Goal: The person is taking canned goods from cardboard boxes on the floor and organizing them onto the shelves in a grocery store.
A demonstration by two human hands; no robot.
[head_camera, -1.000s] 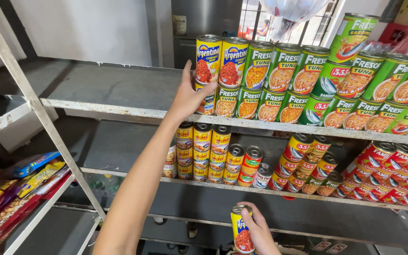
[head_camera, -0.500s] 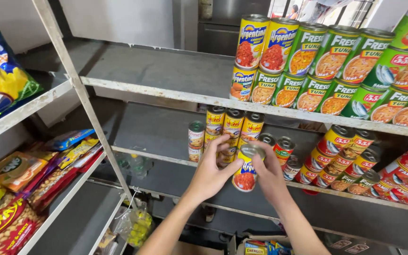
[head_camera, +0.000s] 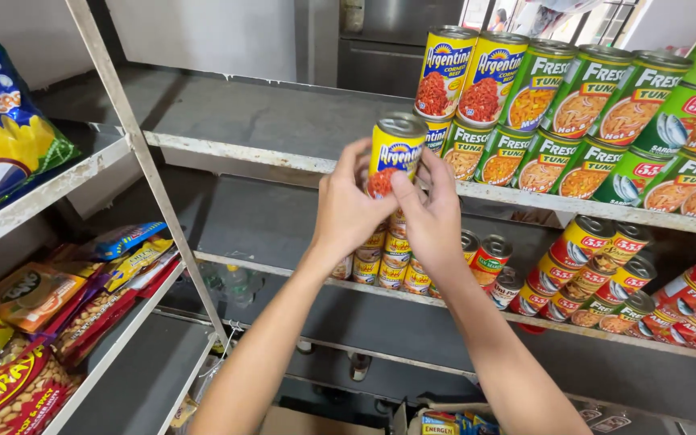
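— Head view: what are the hands doing?

— Both are closing around one yellow can, upright, in the air just in front of the upper shelf's front edge. The left hand is wrapping its side, fingers curled; the right hand is pressing the label with its thumb (fingers going round the back, mostly hidden).

— And around it?

— Two matching yellow cans are standing near that front edge, green tuna cans stacking toward the shelf's right end. More cans are lining the lower shelf.

— What could go wrong?

— I'd judge the stack is the worry: the held can is hanging close beside it, so a nudge could be toppling the upper tier off the front edge. A loosening grip could also be dropping the can onto the row below.
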